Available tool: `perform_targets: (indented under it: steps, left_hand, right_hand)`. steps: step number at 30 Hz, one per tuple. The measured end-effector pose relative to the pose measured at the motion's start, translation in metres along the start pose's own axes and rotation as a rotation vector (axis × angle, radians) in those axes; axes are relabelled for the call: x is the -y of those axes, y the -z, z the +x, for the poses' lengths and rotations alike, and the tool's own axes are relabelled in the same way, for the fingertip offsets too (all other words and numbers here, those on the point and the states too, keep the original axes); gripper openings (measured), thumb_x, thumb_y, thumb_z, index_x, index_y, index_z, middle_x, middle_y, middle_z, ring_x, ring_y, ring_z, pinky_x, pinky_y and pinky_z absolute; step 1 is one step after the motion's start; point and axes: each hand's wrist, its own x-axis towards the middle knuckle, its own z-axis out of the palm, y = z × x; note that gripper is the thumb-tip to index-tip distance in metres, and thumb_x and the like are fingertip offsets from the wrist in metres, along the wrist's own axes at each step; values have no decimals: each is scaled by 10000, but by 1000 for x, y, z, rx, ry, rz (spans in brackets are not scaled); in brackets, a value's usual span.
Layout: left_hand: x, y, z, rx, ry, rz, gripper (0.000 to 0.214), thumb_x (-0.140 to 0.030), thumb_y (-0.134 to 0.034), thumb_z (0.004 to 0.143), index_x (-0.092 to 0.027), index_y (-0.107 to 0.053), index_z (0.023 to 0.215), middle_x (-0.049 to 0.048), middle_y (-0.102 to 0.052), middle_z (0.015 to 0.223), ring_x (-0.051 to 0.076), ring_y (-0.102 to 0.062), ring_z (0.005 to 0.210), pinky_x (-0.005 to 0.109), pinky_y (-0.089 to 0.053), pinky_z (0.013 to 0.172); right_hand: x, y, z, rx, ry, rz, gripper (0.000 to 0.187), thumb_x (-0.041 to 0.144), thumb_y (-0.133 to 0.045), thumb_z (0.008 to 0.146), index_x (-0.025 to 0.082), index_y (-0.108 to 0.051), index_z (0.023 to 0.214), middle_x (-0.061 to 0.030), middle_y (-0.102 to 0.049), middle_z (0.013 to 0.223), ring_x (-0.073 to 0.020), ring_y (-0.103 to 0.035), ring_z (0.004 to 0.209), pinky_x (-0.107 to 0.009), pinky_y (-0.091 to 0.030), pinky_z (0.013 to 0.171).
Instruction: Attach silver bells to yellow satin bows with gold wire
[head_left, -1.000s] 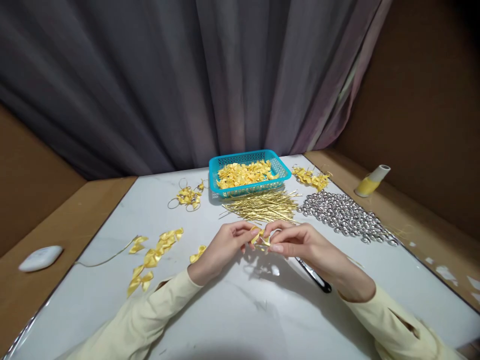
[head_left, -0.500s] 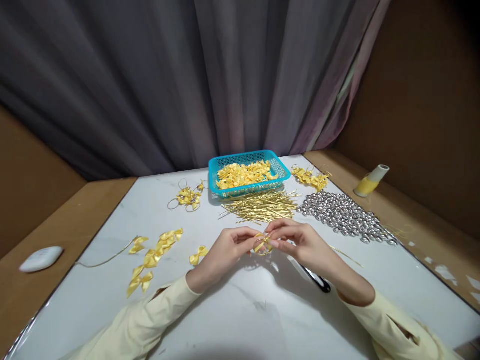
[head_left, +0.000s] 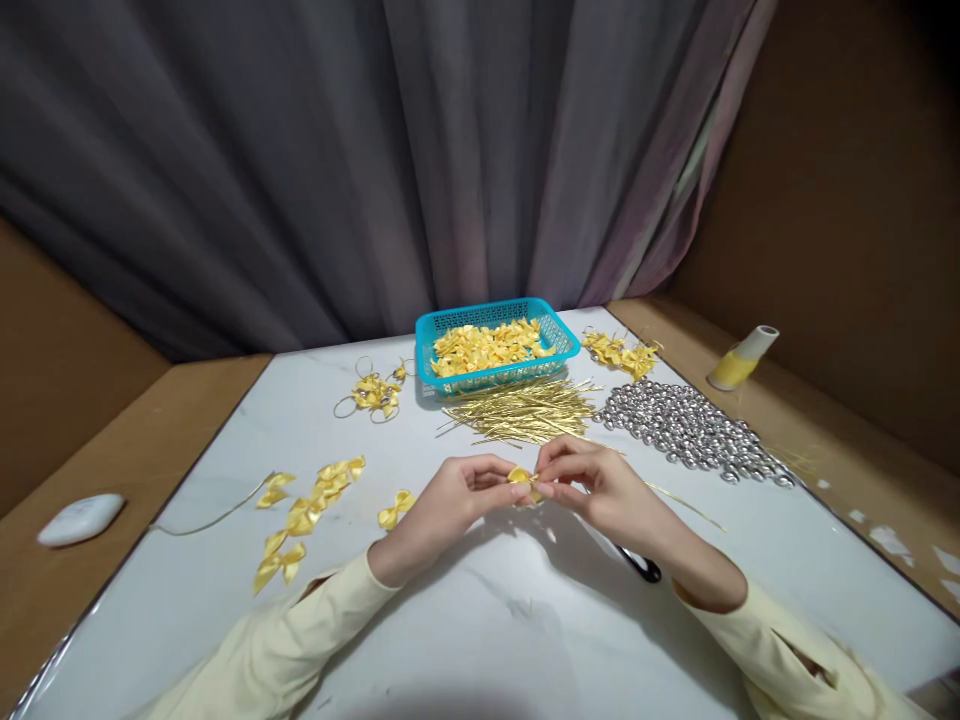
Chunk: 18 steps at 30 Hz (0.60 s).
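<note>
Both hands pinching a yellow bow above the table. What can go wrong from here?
The yellow bow, pinched only at the tips by left hand and right hand, may slip or unfold.
The right forearm lies across a black tool; a shift could knock it.
The silver pieces lie close; a sweep might scatter them.

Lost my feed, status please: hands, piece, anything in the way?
Left hand and right hand both pinching one yellow bow over white table. Black-handled tool partly under right wrist. Nothing else between the hands.
</note>
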Motion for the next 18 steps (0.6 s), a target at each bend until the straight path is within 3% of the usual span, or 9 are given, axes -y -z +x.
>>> perform_targets:
  steps: [18]
  left_hand:
    - [6, 1, 3, 54, -17, 52, 178, -285, -577, 779, -144, -654, 858, 68, -704, 820, 186, -631, 816, 327, -459, 793]
  right_hand:
    - [-4, 2, 0, 83, 1, -190, 139, 136, -575, 758, 184, -683, 686, -41, -556, 791, -156, -538, 753, -276, -412, 685]
